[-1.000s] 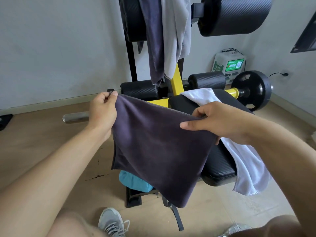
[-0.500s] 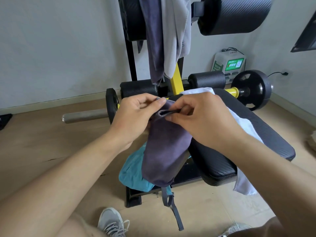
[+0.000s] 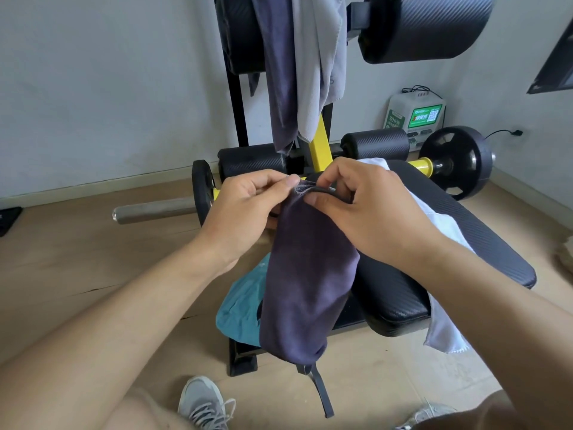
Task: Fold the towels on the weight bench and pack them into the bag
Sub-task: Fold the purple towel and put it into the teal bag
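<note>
A dark purple towel [image 3: 307, 287] hangs folded in half in front of me, over the near left edge of the black weight bench [image 3: 459, 243]. My left hand [image 3: 245, 209] and my right hand [image 3: 366, 209] pinch its top corners together, close side by side. A white towel [image 3: 443, 330] lies across the bench pad and droops over its right side. Behind the purple towel, low on the floor, a teal bag [image 3: 242, 308] shows partly, with a dark strap [image 3: 321, 395] trailing toward me.
A purple towel [image 3: 279, 76] and a grey towel [image 3: 322, 57] hang from the rack's upper roller pads. A barbell bar [image 3: 155, 211] with black plates [image 3: 459, 162] crosses behind the bench. A white charging box [image 3: 415, 114] stands by the wall. My grey shoes [image 3: 204, 405] are on the wooden floor.
A second ago I held the purple towel spread wide between both hands. My hands have come together, folding it in half, and now hold the corners joined.
</note>
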`<state>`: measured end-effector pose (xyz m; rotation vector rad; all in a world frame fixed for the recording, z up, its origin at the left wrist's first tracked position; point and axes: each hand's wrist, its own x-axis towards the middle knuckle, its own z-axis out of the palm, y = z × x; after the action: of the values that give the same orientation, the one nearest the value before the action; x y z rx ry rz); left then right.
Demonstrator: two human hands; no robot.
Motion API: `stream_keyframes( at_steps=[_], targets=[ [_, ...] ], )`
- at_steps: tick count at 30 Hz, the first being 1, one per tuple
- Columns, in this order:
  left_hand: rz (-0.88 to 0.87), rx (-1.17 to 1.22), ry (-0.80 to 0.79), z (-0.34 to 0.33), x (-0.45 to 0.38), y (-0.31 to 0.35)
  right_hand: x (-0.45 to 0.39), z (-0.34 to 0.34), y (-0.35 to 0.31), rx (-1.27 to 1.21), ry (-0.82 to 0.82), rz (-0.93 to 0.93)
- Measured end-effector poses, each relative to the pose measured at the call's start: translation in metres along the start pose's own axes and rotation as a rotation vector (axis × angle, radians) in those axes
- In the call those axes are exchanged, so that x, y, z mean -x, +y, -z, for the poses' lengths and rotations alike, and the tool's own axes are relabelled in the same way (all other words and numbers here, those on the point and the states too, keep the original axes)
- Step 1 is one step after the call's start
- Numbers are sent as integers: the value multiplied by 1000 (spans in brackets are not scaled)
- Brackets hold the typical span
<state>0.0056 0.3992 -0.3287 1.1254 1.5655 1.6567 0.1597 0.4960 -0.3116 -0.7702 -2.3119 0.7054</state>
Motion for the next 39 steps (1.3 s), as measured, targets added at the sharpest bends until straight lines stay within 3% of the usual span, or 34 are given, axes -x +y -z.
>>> stream_keyframes(
  at_steps=[3,7,12,19,22,27,30,33,37,39],
  targets=[
    [-13,19,-70,0,1,1,0,1,1,14,10,-6],
    [-73,-66,-28,2,-2,-3,0,6,1,43,7,18],
    [-51,-68,63,12,-10,-6,-3,23,8,348,-3,49],
    [-28,-126,38,15,-14,-13,-3,29,7,331,1,42],
    [-80,-109,-40,17,-13,-13,-3,29,4,405,26,125],
    [-161,-127,-151,10,-8,-9,0,9,-1,384,-102,184],
    [-96,-56,-161,12,-8,-11,0,6,0,244,-135,159],
    [67,-14,-333,11,-3,-16,-4,9,2,58,-173,106],
    [308,-351,-691,11,4,-33,-6,24,1,-139,-193,10],
    [371,-393,-744,14,0,-42,-6,35,4,-313,-192,-80]
  ],
)
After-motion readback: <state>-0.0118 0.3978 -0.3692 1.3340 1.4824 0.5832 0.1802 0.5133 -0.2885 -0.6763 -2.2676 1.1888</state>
